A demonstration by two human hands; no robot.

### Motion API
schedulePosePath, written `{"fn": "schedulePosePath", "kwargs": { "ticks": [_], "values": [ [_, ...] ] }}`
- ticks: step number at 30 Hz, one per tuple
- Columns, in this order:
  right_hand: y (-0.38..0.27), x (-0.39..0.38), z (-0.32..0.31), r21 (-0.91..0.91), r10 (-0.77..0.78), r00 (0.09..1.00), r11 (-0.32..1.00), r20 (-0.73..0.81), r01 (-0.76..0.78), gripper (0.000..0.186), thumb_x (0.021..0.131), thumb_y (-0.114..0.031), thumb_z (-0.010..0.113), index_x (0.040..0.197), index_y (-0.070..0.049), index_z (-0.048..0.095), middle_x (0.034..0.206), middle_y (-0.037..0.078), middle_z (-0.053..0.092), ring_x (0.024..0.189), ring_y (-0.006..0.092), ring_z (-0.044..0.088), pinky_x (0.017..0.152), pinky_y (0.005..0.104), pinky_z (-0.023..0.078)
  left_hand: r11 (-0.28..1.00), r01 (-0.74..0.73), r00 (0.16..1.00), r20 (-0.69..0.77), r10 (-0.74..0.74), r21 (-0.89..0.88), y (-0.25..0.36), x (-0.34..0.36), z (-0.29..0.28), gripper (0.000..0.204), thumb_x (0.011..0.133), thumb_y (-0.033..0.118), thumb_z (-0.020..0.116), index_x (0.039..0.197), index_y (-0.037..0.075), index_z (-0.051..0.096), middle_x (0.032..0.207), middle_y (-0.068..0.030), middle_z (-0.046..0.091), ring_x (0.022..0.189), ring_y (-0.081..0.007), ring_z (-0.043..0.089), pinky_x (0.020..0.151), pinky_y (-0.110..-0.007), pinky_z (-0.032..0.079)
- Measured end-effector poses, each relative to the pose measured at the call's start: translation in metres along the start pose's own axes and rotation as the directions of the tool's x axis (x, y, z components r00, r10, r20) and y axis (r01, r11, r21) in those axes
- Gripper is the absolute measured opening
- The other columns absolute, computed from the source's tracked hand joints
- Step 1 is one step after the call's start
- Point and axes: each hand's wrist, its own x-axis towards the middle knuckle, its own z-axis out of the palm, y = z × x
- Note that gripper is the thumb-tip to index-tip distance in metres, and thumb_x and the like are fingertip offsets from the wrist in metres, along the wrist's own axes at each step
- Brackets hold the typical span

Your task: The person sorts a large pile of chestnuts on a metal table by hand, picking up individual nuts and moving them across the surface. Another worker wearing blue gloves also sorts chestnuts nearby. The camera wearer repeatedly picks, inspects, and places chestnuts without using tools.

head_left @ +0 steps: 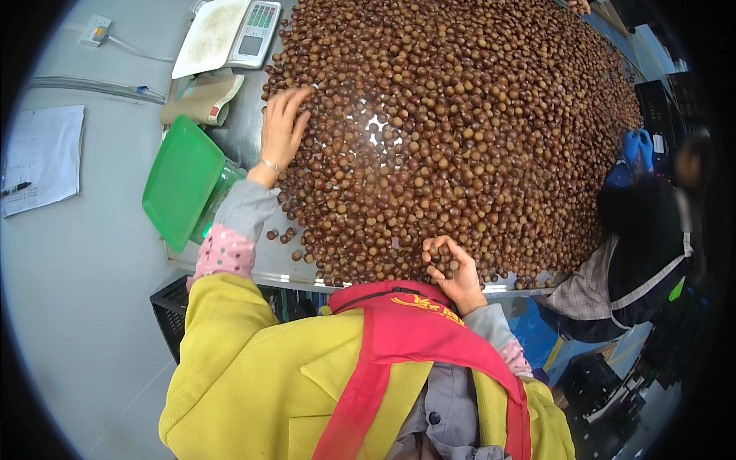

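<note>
Your left hand [285,126], its grip loosely spread, was at the left edge of the brown nuts [460,115] heaped on the desk [270,257], palm hidden. Your right hand [455,274] curled around several, their count obscured.

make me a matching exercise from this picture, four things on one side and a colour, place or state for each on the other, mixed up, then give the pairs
Column one
1. left hand
2. tray
3. right hand
4. scale

Column two
A. curled around a few round brown nuts
B. white, with a keypad
C. open at the pile's left side, with a bracelet at the wrist
D. flat and green

Pairs: 1-C, 2-D, 3-A, 4-B
</note>
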Motion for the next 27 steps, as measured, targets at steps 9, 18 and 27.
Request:
{"fn": "schedulePosePath", "kwargs": {
  "ticks": [9, 18, 27],
  "values": [
    [0.007, -0.001, 0.007, 0.003, -0.005, 1.000, 1.000, 0.011, 0.005, 0.038, 0.112, -0.037, 0.046, 0.091, -0.007, 0.053, 0.098, 0.012, 0.056, 0.091, 0.0206, 0.053, 0.054, 0.0249, 0.041, 0.898, -0.055, 0.982, 0.139, 0.128, -0.437, 0.118, -0.034, 0.072, 0.015, 0.090, 0.003, 0.070, 0.105, 0.003, 0.071, 0.106, -0.0115, 0.069, 0.102, -0.0313, 0.066, 0.091, -0.041, 0.056],
    [0.010, -0.024, 0.005, 0.029, -0.117, 0.992, 0.993, -0.040, 0.118, 0.035, 0.111, -0.036, 0.048, 0.091, -0.007, 0.052, 0.106, 0.012, 0.055, 0.097, 0.0219, 0.052, 0.057, 0.0256, 0.041, 0.981, -0.023, 0.947, 0.311, 0.084, -0.195, 0.140, -0.024, 0.123, 0.032, 0.088, -0.003, 0.066, 0.120, 0.002, 0.062, 0.109, -0.0177, 0.066, 0.107, -0.0408, 0.062, 0.092, -0.046, 0.055],
    [0.013, -0.029, 0.005, -0.021, -0.126, 0.991, 0.992, -0.044, 0.126, 0.035, 0.111, -0.037, 0.048, 0.093, -0.008, 0.054, 0.108, 0.011, 0.055, 0.098, 0.0217, 0.053, 0.061, 0.0281, 0.042, 0.957, -0.268, 0.920, 0.265, 0.289, -0.115, 0.109, -0.063, 0.084, 0.043, 0.086, -0.002, 0.068, 0.126, 0.012, 0.068, 0.144, -0.0052, 0.058, 0.128, -0.0318, 0.053, 0.112, -0.046, 0.045]
  ]
}}
